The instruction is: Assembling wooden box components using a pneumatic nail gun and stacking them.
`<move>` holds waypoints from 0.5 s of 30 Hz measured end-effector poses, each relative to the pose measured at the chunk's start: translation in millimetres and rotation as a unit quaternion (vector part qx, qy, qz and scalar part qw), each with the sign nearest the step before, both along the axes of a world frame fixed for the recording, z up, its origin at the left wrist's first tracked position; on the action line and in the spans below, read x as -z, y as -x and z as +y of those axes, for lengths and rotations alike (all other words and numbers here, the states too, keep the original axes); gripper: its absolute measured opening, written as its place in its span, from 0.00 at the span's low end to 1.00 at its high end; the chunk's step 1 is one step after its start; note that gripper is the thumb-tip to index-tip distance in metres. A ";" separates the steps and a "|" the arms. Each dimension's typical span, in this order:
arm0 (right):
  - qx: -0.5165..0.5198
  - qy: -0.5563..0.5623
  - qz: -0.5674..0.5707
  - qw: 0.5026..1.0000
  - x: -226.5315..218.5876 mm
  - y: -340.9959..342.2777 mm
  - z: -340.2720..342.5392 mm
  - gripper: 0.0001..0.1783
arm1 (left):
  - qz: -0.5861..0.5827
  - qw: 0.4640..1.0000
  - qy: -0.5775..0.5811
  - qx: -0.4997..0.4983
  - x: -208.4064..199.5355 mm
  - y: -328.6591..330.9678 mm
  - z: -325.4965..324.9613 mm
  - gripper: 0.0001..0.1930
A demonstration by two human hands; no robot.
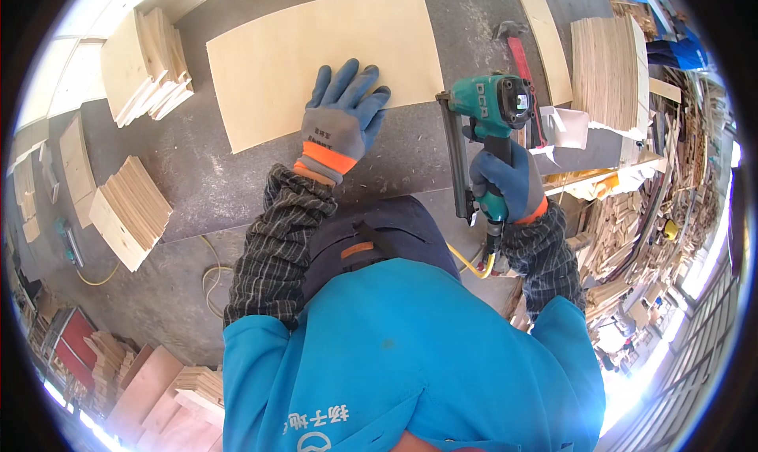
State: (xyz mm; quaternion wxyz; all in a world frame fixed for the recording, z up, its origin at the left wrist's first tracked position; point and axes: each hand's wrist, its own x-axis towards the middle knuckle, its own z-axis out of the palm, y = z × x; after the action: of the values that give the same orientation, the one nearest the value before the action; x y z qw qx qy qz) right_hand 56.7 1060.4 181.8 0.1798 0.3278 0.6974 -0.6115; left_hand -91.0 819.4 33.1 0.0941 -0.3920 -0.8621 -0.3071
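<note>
FYI your L hand [339, 124] is palm-down on the pale wood board [308, 45], near its closer long edge, fingers slightly fanned, gripping nothing. Most of the board lies beyond that hand and to both sides of it. Its long axis runs approx L-R across you, R end angled a bit away.

R hand [512, 180] is wrapped round the handle of the green nail gun [485, 97], clear of the board, off to the R of L hand. Gun body sits just beyond R hand; the black magazine [455, 160] is L of your R knuckles, roughly fore-aft, so it's across the board's long axis.

Key relation: gun nose vs the board's near R corner. Nose is beyond + L of R hand, right by that corner; can't tell from this 1 view if it's touching or above. Of your 2 hands, L is on the board; R is nearer that corner's outer side.

Around R hand: yellow hose [467, 264] on the near side; red bar [521, 65], wood strip [545, 45] + board stack [604, 77] farther out. Dark table [209, 187] shows L of L hand.
</note>
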 end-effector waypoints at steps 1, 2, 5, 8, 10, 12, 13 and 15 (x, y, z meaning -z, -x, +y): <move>0.000 0.000 0.000 1.000 -1.3 0.9 -0.9 0.30 | 0.000 1.000 0.000 0.000 0.3 -0.1 0.1 0.14; 0.008 0.007 0.003 1.000 -3.9 2.3 -2.8 0.31 | -0.001 1.000 0.001 -0.001 0.7 -0.1 0.2 0.14; 0.022 0.014 -0.004 1.000 -5.3 3.3 -5.6 0.33 | -0.002 1.000 0.000 0.000 0.8 -0.3 0.5 0.14; 0.024 0.018 -0.012 0.999 -7.2 4.0 -4.3 0.34 | 0.000 1.000 -0.001 0.002 3.3 -0.2 -0.4 0.14; 0.019 0.020 -0.010 1.000 -11.9 2.6 -1.8 0.34 | 0.002 1.000 -0.001 0.001 2.6 1.6 -1.9 0.13; 0.065 0.027 0.024 0.997 -20.6 -7.6 -0.4 0.32 | -0.007 1.000 0.007 0.010 0.5 2.0 -2.4 0.13; 0.063 0.027 0.026 0.997 -24.8 -12.2 -1.7 0.32 | -0.005 1.000 0.007 0.008 2.2 1.5 -4.4 0.13; 0.084 0.028 0.055 0.995 -34.0 -20.5 -6.3 0.32 | -0.002 1.000 0.006 0.003 10.1 -0.4 -10.4 0.14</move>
State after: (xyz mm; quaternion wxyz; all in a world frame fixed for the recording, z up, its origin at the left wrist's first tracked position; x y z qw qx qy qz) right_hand 77.2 1054.1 215.8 0.0979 0.3462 0.6587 -0.6608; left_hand -90.6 809.0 23.0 0.0893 -0.3944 -0.8629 -0.3030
